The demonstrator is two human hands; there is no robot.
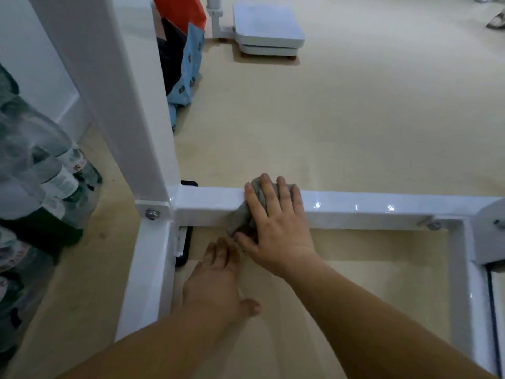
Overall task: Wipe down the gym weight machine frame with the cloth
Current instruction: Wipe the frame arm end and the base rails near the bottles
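Your right hand point(276, 222) lies at about 6 o'clock from the centre of the view. Its fingers are spread and nearly straight, and it presses a crumpled grey cloth point(243, 214) onto the horizontal white frame bar point(369, 207). The cloth drapes over the bar's top and near face. It shows between your fingers and at the hand's 9 o'clock edge, and your thumb touches its lower end. The hand presses rather than grips.

Your left hand point(216, 283) lies at 7 o'clock. It is flat on the floor point(355, 119) inside the frame, palm down, with the fingers together and pointing to 12 o'clock and the thumb out towards 3 o'clock. It holds nothing. Its fingertips are just beside the cloth's lower end.

The bar runs from 3 o'clock to a bolted corner joint point(152, 214) at 8 o'clock. There a white upright post point(131, 105) rises towards 11 o'clock.

Plastic bottles point(54, 181) stand at 9 o'clock. A blue patterned bag point(188, 67) sits behind the post at 11 o'clock. A white platform scale point(267, 26) stands on the floor at 12 o'clock.
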